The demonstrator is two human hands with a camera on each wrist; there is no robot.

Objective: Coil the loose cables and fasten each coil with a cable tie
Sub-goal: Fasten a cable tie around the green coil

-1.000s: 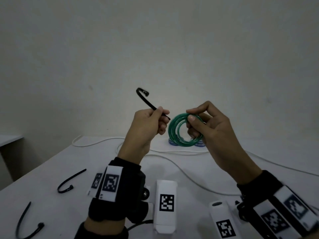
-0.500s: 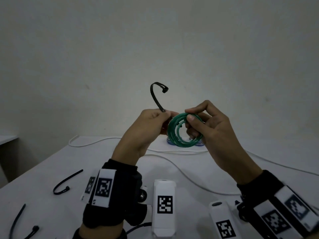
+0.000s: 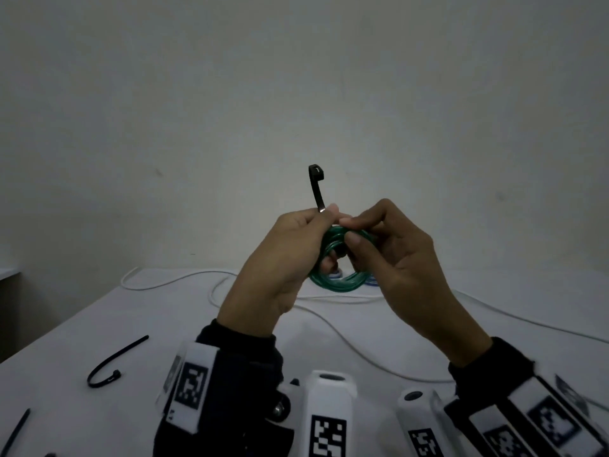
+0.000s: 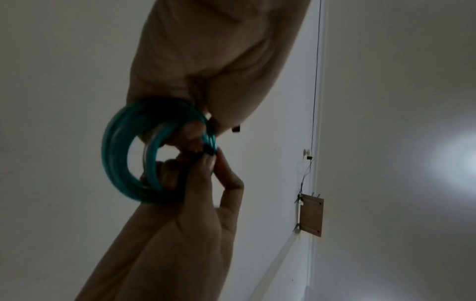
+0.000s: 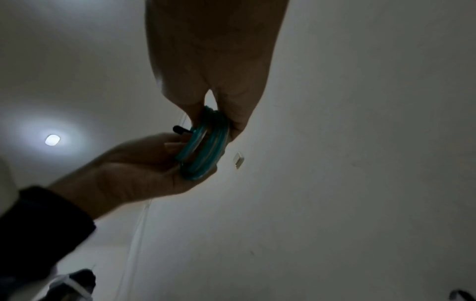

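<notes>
Spare cable tie [image 3: 113,366] laid on bench [image 3: 82,328] at left. Black tie [image 3: 316,188] pinched upright by left hand [image 3: 286,258] fingers. Green coil [image 3: 339,278] held above bench, gripped by right hand [image 3: 398,258] fingers.

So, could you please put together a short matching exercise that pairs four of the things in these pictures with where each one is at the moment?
Things
1. green cable coil
2. black cable tie
3. spare cable tie
4. white cable

Places
A. lying loose and uncoiled across the table
B. lying curved on the table, to the person's left
C. held up in the air between both hands
D. pinched in the left hand, head end sticking up

Pairs: 1-C, 2-D, 3-B, 4-A. The right hand grips the coil.
</notes>
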